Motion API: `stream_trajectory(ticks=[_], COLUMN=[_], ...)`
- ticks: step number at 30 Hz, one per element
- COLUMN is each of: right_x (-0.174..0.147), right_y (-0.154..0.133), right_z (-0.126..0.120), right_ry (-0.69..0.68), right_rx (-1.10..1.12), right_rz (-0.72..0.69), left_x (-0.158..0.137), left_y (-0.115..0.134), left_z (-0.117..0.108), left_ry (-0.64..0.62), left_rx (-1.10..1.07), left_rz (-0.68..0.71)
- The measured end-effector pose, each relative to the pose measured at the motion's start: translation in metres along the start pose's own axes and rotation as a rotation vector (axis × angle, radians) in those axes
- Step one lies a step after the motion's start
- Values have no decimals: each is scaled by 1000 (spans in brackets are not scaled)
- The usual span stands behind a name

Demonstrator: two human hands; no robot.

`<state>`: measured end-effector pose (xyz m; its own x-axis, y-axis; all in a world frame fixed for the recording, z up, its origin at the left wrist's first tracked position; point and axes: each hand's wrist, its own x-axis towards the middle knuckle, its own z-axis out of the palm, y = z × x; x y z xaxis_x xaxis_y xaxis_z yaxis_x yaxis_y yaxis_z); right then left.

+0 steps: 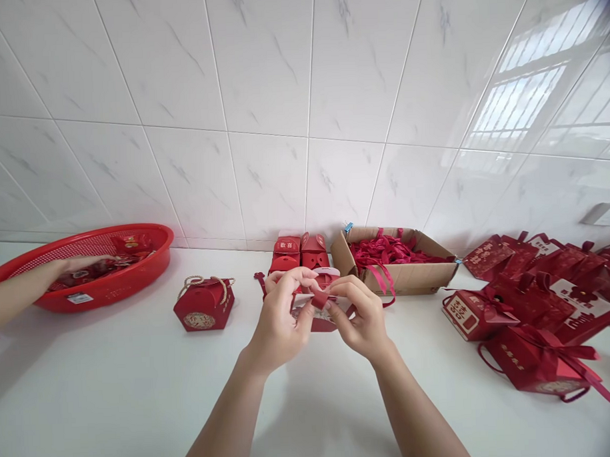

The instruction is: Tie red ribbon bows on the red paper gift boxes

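Note:
In front of me, near the middle of the table, is a small red gift box (322,326) with pale inner flaps showing. My left hand (282,317) pinches the left side of a red flap or strap at the box's top, thumb and fingers pressed together. From the other side, my right hand (364,318) pinches the same piece close to the left fingertips. My fingers cover much of the box's upper part. Right behind my hands, several red boxes (314,245) stand against the wall.
A co-worker's hand (83,264) reaches into a red plastic basket (104,289) of red packets at left. A red box with a rope handle (205,308) stands nearby. The cardboard box (417,278) holds dark pink ribbons (393,249). Several ribboned boxes (540,360) crowd the right.

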<state>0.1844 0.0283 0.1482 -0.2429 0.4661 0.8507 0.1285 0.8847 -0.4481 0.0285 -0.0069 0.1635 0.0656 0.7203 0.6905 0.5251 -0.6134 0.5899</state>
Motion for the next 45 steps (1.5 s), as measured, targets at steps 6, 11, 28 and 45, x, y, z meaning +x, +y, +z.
stream_trajectory(ticks=[6, 11, 28, 45], right_x=[4, 5, -43, -22], right_y=[-8, -11, 49, 23], right_z=[-18, -72, -188, -150], right_ry=[-130, -229, 652, 421], right_rx=[-61, -312, -574, -461], right_rz=[155, 456, 986, 795], left_x=[2, 4, 9, -20], left_y=[8, 10, 9, -145], left_z=[1, -1, -11, -105], left_ry=[-134, -329, -376, 151], left_rx=[-111, -16, 105, 512], left_rz=[-239, -465, -534, -1185])
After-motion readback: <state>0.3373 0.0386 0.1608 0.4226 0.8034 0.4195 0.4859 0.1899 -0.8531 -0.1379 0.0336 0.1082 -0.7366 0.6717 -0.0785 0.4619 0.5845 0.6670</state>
